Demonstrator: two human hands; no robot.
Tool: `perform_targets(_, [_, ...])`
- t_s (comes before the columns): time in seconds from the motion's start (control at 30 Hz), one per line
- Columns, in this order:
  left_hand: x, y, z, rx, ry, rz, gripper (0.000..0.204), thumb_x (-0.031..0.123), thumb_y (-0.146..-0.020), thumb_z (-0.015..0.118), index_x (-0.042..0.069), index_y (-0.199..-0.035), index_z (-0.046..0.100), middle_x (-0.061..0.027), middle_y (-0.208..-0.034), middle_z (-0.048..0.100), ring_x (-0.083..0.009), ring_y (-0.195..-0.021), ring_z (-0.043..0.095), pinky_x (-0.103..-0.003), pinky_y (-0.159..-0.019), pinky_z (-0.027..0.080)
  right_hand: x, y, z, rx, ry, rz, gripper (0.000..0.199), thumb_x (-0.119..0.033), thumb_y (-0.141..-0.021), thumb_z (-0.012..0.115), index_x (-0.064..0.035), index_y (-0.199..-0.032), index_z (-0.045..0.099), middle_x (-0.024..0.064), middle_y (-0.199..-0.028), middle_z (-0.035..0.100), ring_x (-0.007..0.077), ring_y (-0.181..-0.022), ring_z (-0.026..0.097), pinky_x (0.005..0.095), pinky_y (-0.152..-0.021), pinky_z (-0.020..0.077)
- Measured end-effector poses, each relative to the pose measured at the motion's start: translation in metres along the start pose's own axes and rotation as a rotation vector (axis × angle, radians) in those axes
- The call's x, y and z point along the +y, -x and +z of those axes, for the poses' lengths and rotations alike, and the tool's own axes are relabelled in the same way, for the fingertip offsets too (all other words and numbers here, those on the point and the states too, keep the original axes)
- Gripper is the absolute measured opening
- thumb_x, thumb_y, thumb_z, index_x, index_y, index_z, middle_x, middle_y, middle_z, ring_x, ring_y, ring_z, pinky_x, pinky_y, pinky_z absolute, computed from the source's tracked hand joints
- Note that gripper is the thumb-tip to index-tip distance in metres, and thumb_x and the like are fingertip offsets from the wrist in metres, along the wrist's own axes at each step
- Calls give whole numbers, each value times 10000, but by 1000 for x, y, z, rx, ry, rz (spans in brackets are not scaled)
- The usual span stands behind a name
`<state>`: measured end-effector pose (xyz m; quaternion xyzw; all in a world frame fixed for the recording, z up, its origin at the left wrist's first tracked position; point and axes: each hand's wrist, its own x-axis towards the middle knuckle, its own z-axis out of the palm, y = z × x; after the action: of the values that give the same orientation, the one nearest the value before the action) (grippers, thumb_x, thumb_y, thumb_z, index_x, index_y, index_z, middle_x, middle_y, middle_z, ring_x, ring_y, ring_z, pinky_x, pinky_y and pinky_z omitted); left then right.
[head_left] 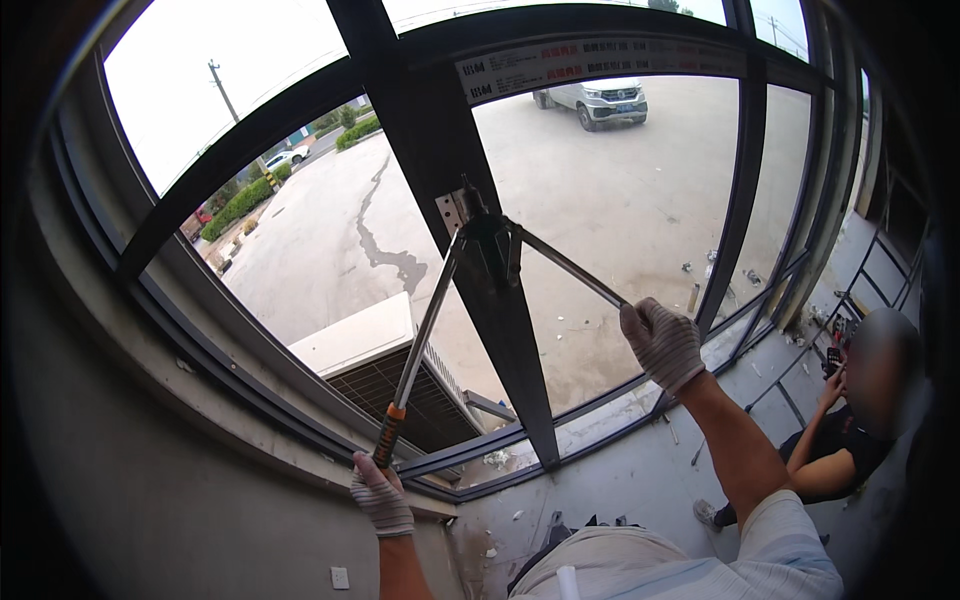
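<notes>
I hold a long two-handled rivet tool [487, 250] up against a dark window frame post [510, 340]. Its head sits at a small metal hinge plate [451, 211] on the post. My left hand [380, 492], in a striped work glove, grips the orange-and-black end of the left handle [392, 425]. My right hand [662, 342], also gloved, grips the end of the right handle [565, 265]. The two handles are spread wide apart.
Large glass panes in dark frames fill the view. Outside lie a concrete yard, an air-conditioner unit [385, 370] and a parked vehicle [595, 100]. A person [850, 430] sits at the lower right. A grey wall [150, 480] with a socket is at the left.
</notes>
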<state>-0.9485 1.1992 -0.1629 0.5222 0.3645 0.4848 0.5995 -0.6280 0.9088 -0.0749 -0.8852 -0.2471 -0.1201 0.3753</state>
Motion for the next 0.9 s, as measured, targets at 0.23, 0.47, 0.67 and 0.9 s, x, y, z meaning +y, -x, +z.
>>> perform_targets(0.23, [46,-34,31,64,-22,137,525,625,-1006,550,193,-732,433,94,-585,323,2,-476,297,-188,-430,212,-46,-47,-21,66,2,-31,557,-578,-1018,506,-62,-892,670,158,-699,674,378,-725,685,447,-719,535])
perform_targets(0.47, [79,-56,51,62,-15,235,536,629,-995,570,190,-714,441,92,-551,305,-15,-444,286,-202,-408,200,-70,-91,-34,110,58,-123,518,-550,-1034,491,-83,-895,668,163,-716,686,382,-744,687,465,-728,531])
perform_targets(0.67, [84,-72,56,103,-4,191,545,648,-982,576,184,-720,461,86,-545,318,-22,-443,291,-213,-407,201,-77,-107,-35,104,113,-131,508,-545,-1040,487,-92,-902,669,159,-708,685,377,-738,689,469,-724,531])
perform_targets(0.9, [93,-59,59,101,-52,229,546,634,-994,566,183,-714,439,84,-561,318,-21,-459,291,-213,-420,194,-75,-110,-35,80,142,-111,510,-531,-1055,471,-88,-907,675,145,-675,664,340,-673,664,443,-686,528])
